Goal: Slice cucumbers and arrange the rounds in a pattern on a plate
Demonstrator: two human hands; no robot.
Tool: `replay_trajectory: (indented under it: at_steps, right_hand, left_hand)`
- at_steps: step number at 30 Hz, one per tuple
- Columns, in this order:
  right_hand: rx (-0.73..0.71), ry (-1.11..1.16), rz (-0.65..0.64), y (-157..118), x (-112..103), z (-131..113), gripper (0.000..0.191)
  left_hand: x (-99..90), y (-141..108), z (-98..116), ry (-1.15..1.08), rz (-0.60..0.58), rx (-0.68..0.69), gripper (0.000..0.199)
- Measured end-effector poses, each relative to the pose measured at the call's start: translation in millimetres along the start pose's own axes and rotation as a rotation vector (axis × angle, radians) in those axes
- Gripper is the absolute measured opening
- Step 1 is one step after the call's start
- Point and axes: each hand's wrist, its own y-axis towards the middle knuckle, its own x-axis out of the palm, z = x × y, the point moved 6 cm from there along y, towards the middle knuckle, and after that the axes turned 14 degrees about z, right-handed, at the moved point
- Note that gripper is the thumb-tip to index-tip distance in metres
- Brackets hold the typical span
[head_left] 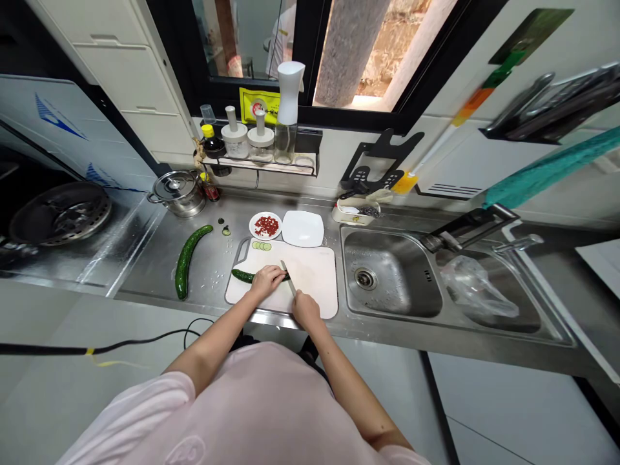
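A dark green cucumber (243, 276) lies across the white cutting board (320, 278). My left hand (267, 281) is closed over it near its right end. My right hand (306, 310) grips the handle of a knife (289, 278), whose blade stands at the cucumber's right end. Several pale cucumber slices (261, 245) lie at the board's upper left. Behind the board are a white plate (303, 228) with nothing on it and a round plate (252, 226) holding chopped red pieces. Another whole cucumber (183, 265) rests on the steel counter to the left.
A lidded steel pot (181, 197) is at the back left, beside a small bottle (211, 189). Cucumber ends (225, 230) lie on the counter. The sink (392, 271) is right of the board. A rack (290, 165) of jars hangs on the wall. A pan (61, 213) is far left.
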Motion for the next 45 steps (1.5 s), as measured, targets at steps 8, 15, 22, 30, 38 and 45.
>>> replay_trajectory:
  at_steps: [8,15,22,30,38,45]
  right_hand:
    - [0.012,-0.002,-0.02,-5,2,3,0.023]
    - [0.014,0.019,-0.022,16,-2,-8,0.026]
    - [-0.006,0.038,0.009,32,-8,-18,0.028]
    - [0.007,0.036,0.008,29,-10,-17,0.027]
    - [0.022,0.014,-0.017,4,-4,-2,0.026]
    - [0.031,0.008,-0.053,-11,-3,6,0.023]
  left_hand:
    - [-0.6,0,1,0.009,-0.004,-0.009,0.021]
    - [-0.3,0,0,0.006,0.01,-0.011,0.021]
    - [-0.4,0,0,0.007,0.0,-0.012,0.021]
    - [-0.2,0,0,0.003,-0.011,-0.01,0.021]
    - [-0.8,2,1,-0.006,-0.005,-0.01,0.021]
    - [-1.0,2,1,0.011,-0.006,-0.021,0.02]
